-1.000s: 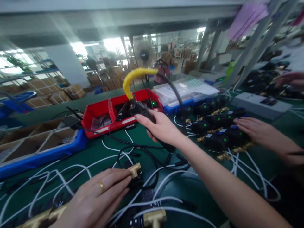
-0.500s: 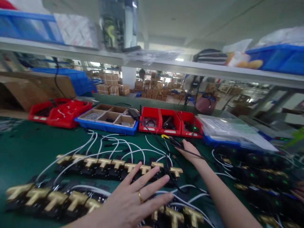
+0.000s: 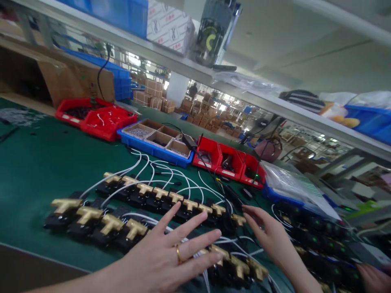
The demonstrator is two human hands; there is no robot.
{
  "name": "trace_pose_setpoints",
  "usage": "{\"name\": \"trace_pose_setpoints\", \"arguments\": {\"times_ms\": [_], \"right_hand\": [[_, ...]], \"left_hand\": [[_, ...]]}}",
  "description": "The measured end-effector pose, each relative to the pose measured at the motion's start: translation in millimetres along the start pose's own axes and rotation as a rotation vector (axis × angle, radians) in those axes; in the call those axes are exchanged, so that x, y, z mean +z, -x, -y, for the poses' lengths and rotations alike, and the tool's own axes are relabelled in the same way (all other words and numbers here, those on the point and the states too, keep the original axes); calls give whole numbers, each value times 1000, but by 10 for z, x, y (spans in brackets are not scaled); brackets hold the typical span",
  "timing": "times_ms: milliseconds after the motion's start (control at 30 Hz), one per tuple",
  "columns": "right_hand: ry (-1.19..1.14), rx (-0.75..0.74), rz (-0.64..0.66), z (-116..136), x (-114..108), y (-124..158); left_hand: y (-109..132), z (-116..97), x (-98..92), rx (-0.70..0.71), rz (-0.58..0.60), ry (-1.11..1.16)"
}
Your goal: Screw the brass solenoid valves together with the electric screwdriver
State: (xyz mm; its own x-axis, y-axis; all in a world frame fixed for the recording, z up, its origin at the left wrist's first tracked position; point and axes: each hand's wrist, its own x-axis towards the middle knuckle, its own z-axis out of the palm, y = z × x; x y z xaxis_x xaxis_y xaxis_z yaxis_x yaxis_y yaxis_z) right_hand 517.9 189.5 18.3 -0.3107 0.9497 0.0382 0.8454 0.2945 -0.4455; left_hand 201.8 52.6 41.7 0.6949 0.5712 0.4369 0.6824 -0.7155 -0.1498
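Note:
My left hand (image 3: 171, 254) is open with fingers spread, a ring on one finger, above the front row of black units with brass T-fittings (image 3: 111, 224). Its fingertips overlap the back row of similar brass-topped units (image 3: 160, 193) in view. My right hand (image 3: 270, 232) is beside the right end of that back row, thumb and index fingertips close together in a pinch. A long black object with a yellow tip (image 3: 233, 197) lies right at those fingertips; what they pinch is hard to make out. White cables (image 3: 186, 179) curve from the units across the green table.
Red bins (image 3: 232, 165) and a blue compartment tray (image 3: 155, 152) stand behind the units. More red bins (image 3: 105, 122) are at left. Plastic-covered papers (image 3: 293, 183) and dark units (image 3: 320, 240) are at right. Another person's hand (image 3: 374, 278) shows at the right edge. A shelf (image 3: 195, 67) crosses above.
The view has tilted and shifted. My right hand has drawn back from the yellow-tipped black object toward the end of the back row. My left hand stays spread over the units.

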Motion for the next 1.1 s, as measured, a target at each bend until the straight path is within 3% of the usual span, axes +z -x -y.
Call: {"name": "trace_pose_setpoints", "arguments": {"times_ms": [67,100,200,367,467,667,867,1100], "right_hand": [[-189,-3,-75,207,80,347],[-395,-11,-81,328,159,512],[-876,-74,0,714,503,897],[-1298,-95,-40,1126,1006,1093],[-1370,-151,-23,1188,1145,1104],[-1469,-129,38,1209,1270,1185],[-1541,-124,92,1140,1359,1234],[-1541,-143,185,981,1385,1316]], "left_hand": [[84,-39,25,-1,-44,-28],[126,-65,39,-1,-64,-43],[246,-159,73,26,-116,-71],[413,-328,100,31,-86,-27],[500,-429,156,13,-82,36],[637,-642,320,-67,-120,108],[670,-702,268,-97,28,155],[668,-811,347,-135,8,219]]}}
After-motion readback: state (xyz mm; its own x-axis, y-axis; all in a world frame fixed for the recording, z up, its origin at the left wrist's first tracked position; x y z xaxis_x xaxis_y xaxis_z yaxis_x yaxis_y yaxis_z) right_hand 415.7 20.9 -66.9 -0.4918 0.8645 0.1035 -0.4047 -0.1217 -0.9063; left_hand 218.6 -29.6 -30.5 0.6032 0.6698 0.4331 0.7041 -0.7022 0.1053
